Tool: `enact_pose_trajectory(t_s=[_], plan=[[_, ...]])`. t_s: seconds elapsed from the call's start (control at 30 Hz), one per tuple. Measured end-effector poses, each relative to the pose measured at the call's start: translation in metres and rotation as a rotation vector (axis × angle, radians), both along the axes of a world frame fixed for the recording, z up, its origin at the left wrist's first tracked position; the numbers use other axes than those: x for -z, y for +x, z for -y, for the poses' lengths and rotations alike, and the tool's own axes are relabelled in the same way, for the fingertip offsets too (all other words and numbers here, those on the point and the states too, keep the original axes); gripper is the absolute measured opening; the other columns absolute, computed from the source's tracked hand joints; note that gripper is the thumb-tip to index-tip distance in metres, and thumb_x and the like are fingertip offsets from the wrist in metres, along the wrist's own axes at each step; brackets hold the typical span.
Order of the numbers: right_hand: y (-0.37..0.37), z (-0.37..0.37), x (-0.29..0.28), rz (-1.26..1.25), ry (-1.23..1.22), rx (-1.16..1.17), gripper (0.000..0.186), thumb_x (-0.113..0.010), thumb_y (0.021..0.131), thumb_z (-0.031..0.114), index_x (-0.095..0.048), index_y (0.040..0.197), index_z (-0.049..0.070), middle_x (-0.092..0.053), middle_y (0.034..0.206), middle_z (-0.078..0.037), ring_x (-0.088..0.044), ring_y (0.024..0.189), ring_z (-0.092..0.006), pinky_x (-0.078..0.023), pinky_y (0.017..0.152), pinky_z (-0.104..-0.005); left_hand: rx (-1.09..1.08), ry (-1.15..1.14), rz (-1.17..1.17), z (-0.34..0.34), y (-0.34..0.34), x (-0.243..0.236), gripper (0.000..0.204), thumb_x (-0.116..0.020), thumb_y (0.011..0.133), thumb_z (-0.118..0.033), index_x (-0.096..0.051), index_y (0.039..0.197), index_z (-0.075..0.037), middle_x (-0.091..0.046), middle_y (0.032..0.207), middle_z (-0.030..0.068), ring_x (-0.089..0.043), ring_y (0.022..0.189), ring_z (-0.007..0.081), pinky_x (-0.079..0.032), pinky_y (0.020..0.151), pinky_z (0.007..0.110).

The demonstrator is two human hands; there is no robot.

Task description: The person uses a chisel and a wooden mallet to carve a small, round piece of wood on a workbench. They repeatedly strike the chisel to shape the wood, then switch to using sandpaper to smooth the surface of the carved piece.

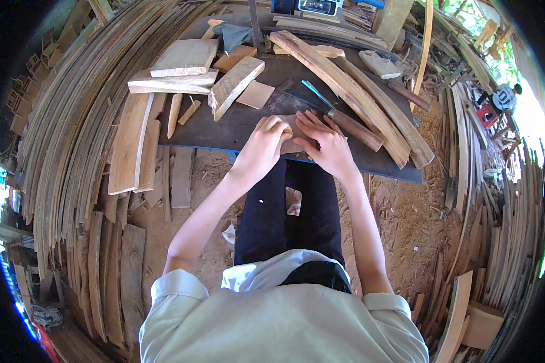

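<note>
My left hand [265, 144] is curled at the near edge of the dark workbench [224, 134], its fingertips closed on a small pale wooden piece [288, 130], mostly hidden by them. Beside it my right hand [324, 142] lies flat with its fingers stretched forward. Under both hands is a thin brownish sheet [290, 147]; whether it is sandpaper or wood I cannot tell. Just right of my right hand rests a tool with a long wooden handle [358, 130], its narrow blade [316, 92] pointing away to the left. A square brown piece [255, 95] lies beyond my left hand.
Wooden blocks [184, 57] and a tapered peg [174, 115] lie on the bench's left. Long curved timbers [345, 94] cross its right side, near another wooden-handled tool [409, 95]. Stacked strips [91, 121] line the left; more boards [457, 320] stand at right.
</note>
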State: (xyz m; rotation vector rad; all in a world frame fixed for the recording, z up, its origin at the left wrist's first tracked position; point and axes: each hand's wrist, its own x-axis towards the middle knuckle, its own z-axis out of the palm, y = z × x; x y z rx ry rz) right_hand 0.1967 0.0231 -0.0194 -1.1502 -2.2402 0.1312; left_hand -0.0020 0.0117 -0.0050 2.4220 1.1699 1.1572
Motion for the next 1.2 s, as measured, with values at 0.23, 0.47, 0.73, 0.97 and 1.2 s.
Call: enact_pose_trajectory(t_s=[0.23, 0.47, 0.73, 0.97, 1.2], plan=[[-0.002, 0.000, -0.006, -0.056, -0.060, -0.014, 0.051, -0.070, 0.088, 0.032, -0.060, 0.130, 0.005, -0.057, 0.139, -0.009, -0.043, 0.138, -0.0246, -0.029, 0.115, -0.0477, 0.048, -0.013, 0.018, -0.016, -0.003, 0.004, 0.007, -0.060, 0.087, -0.001, -0.057, 0.094, -0.001, -0.057, 0.096, 0.0129, -0.056, 0.094, 0.0347, -0.047, 0.085, 0.043], [0.001, -0.002, -0.003, -0.029, -0.010, -0.025, 0.051, -0.068, 0.088, 0.037, -0.061, 0.127, 0.005, -0.056, 0.138, -0.011, -0.047, 0.134, -0.0287, -0.033, 0.113, -0.0496, -0.047, 0.028, -0.045, -0.009, 0.003, 0.005, 0.007, -0.056, 0.087, 0.002, -0.056, 0.093, 0.000, -0.055, 0.096, 0.0138, -0.055, 0.094, 0.0363, -0.046, 0.085, 0.045], [0.002, -0.004, 0.001, -0.051, -0.016, -0.038, 0.052, -0.069, 0.086, 0.037, -0.063, 0.124, 0.002, -0.058, 0.137, -0.011, -0.047, 0.134, -0.0270, -0.034, 0.113, -0.0499, -0.072, -0.013, -0.012, 0.006, 0.008, -0.002, 0.005, -0.057, 0.087, 0.002, -0.055, 0.091, -0.001, -0.055, 0.096, 0.0155, -0.055, 0.095, 0.0376, -0.045, 0.085, 0.046], [0.000, 0.003, -0.004, -0.091, -0.032, -0.022, 0.050, -0.071, 0.085, 0.033, -0.063, 0.124, 0.003, -0.058, 0.136, -0.011, -0.047, 0.134, -0.0275, -0.033, 0.113, -0.0509, -0.129, -0.034, 0.018, -0.010, 0.010, -0.003, 0.004, -0.057, 0.089, 0.000, -0.055, 0.091, -0.001, -0.055, 0.095, 0.0140, -0.055, 0.097, 0.0361, -0.045, 0.087, 0.045], [-0.001, 0.004, -0.008, -0.096, -0.036, -0.033, 0.050, -0.071, 0.085, 0.033, -0.062, 0.124, 0.003, -0.058, 0.136, -0.012, -0.048, 0.133, -0.0283, -0.033, 0.113, -0.0507, -0.081, -0.038, 0.018, -0.006, 0.009, -0.007, 0.006, -0.056, 0.087, 0.003, -0.056, 0.092, 0.000, -0.055, 0.096, 0.0145, -0.055, 0.096, 0.0357, -0.045, 0.087, 0.044]])
